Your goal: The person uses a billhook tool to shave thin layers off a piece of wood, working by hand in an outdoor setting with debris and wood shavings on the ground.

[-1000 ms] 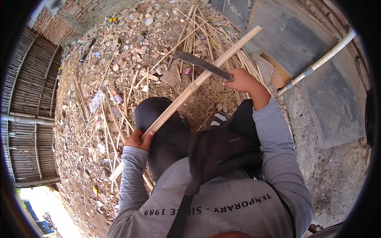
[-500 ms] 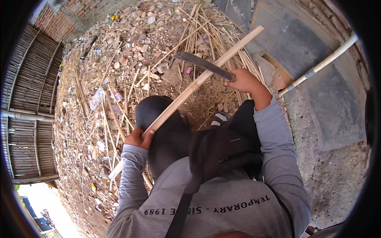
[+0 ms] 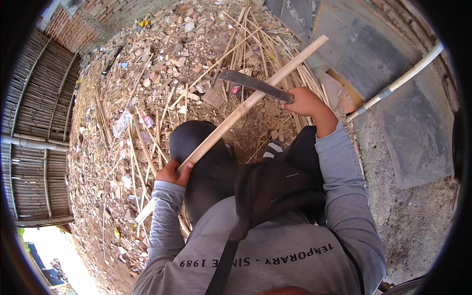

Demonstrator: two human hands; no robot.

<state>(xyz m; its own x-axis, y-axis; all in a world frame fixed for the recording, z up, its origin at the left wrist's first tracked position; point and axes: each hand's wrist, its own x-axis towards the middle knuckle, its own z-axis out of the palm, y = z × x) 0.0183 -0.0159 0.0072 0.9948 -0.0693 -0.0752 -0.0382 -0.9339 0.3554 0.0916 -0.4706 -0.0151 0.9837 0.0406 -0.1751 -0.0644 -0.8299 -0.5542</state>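
Note:
A long pale strip of bamboo [image 3: 227, 123] slants from lower left to upper right across my knees. My left hand [image 3: 174, 173] is closed round its lower part, with the strip's near end sticking out past my wrist. In my right hand [image 3: 306, 102] is the handle end of a machete [image 3: 253, 83], mostly hidden by the fingers. Its dark, curved blade points left and lies across the upper part of the strip, seemingly touching it. The strip's far end reaches beyond the blade toward the grey sheets.
Loose bamboo strips [image 3: 244, 46] are piled ahead on rubble-strewn ground. Dark grey sheets [image 3: 413, 130] and a white pole [image 3: 400, 78] lie on the right. A slatted bamboo wall [image 3: 42, 88] stands at left, a brick wall [image 3: 73, 29] behind. A black bag [image 3: 275, 187] hangs at my front.
The machete blade and my right hand have shifted very slightly right and down. The bamboo strip and my left hand stay almost in place, both hands keeping their hold.

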